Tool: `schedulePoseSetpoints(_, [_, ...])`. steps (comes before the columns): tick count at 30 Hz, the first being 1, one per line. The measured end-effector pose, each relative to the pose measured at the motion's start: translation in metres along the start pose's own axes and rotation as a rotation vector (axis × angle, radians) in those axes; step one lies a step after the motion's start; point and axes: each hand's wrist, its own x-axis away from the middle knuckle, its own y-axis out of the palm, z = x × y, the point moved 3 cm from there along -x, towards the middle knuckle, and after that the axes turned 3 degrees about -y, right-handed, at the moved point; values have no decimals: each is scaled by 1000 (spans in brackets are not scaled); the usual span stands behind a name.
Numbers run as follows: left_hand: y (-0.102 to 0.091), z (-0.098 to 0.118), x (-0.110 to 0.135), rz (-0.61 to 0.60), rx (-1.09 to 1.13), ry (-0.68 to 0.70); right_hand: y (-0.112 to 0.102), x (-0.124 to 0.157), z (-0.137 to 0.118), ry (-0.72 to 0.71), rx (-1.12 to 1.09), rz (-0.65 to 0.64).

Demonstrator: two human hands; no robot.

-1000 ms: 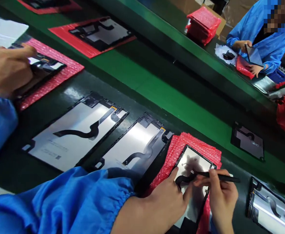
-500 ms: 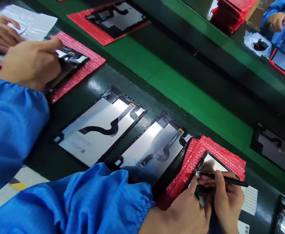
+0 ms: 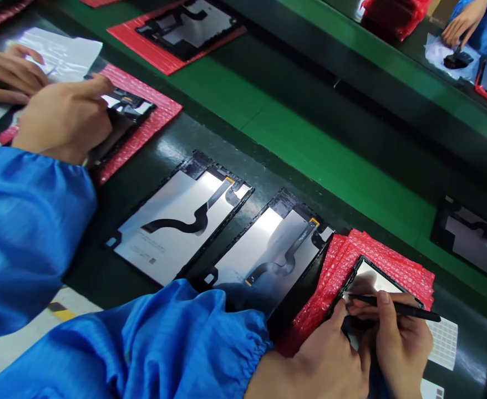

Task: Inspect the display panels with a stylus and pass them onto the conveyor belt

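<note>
At lower right, my left hand (image 3: 322, 360) grips the near edge of a tablet screen panel (image 3: 372, 272), with a fingertip on its black frame. My right hand (image 3: 405, 343) pinches a slim black pointed tool (image 3: 414, 311), its tip over the panel close to my left fingertip. The panel lies on a stack of red bubble-wrap bags (image 3: 326, 277). My hands hide its near part. To the left lie two more screen panels, one panel (image 3: 277, 249) beside the stack and another panel (image 3: 177, 210) farther off, each with a dark flex cable on its back.
A co-worker's hand (image 3: 64, 119) at left works over a device on a red bubble-wrap bag (image 3: 160, 113). Another person's hand (image 3: 466, 25) is at upper right. Panels also lie on the green strip (image 3: 285, 136). A sheet of white stickers (image 3: 443, 343) lies right of my hands.
The whole view has shifted slightly. My hands, the tool and the panel keep the same arrangement. At upper right, the other person's hand has come down onto a dark item on white plastic.
</note>
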Motion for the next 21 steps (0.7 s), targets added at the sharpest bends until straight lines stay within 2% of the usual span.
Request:
schedulePoseSetpoints(11, [-10, -6, -5, -28, 17, -6, 0, 0, 1, 7, 34, -5])
schedulePoseSetpoints(18, [-12, -9, -12, -119, -15, 168, 1, 0, 5, 42, 0, -48])
schedulePoseSetpoints(21, [-24, -11, -14, -104, -50, 208, 4, -2, 5, 78, -85, -65])
